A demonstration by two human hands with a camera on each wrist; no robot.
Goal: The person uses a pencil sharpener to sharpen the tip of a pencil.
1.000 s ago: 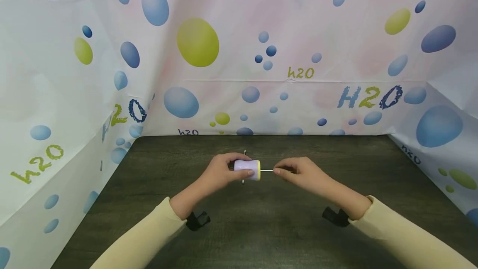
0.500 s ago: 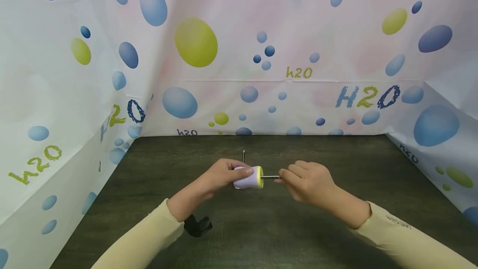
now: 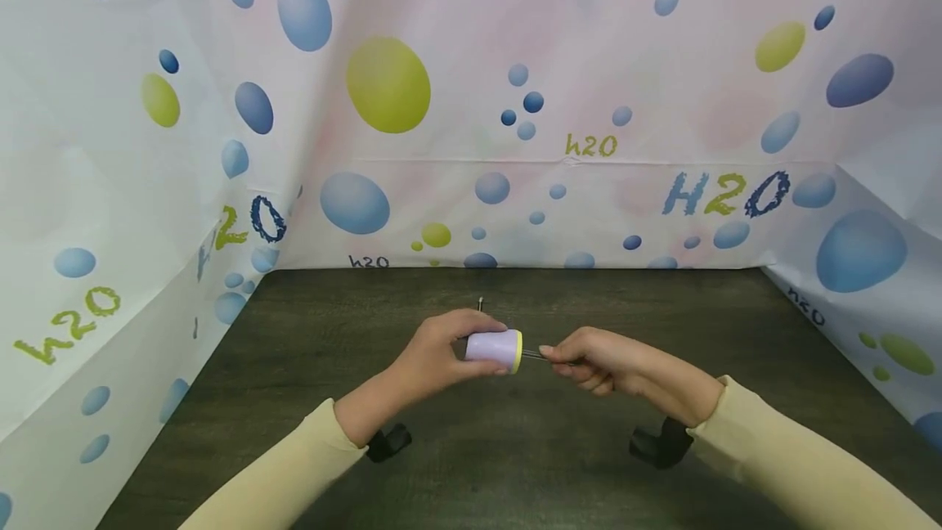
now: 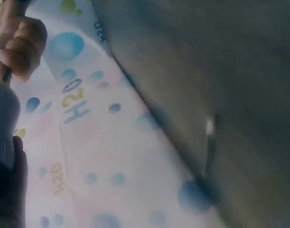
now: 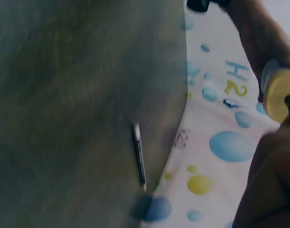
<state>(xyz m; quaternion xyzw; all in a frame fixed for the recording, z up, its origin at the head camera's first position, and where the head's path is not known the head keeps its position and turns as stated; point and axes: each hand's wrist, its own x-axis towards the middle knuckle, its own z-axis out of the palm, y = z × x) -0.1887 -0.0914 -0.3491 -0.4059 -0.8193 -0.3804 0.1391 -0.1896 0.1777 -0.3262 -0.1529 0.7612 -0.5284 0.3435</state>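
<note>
My left hand (image 3: 434,354) grips a lavender pencil sharpener (image 3: 489,348) with a yellow end, fingers on its far side and thumb on the near side. A thin dark pencil (image 3: 533,356) runs into that end, pinched by my right hand (image 3: 607,360) with its other fingers curled. The right wrist view shows the pencil in a hole of the round yellow face (image 5: 278,97); how deep it goes is hidden. On the table beyond the left hand lies another pencil (image 3: 481,303), also seen in the right wrist view as a dark pencil (image 5: 140,156) with a pale end.
The dark wooden table (image 3: 515,456) spreads beneath both hands. White walls (image 3: 589,211) printed with blue and green spots stand along its back and sides. Black camera mounts (image 3: 658,444) hang under the wrists.
My right hand has twisted about the pencil, knuckles up half a second ago and thumb up now. Both hands and the sharpener have come slightly nearer since a second ago.
</note>
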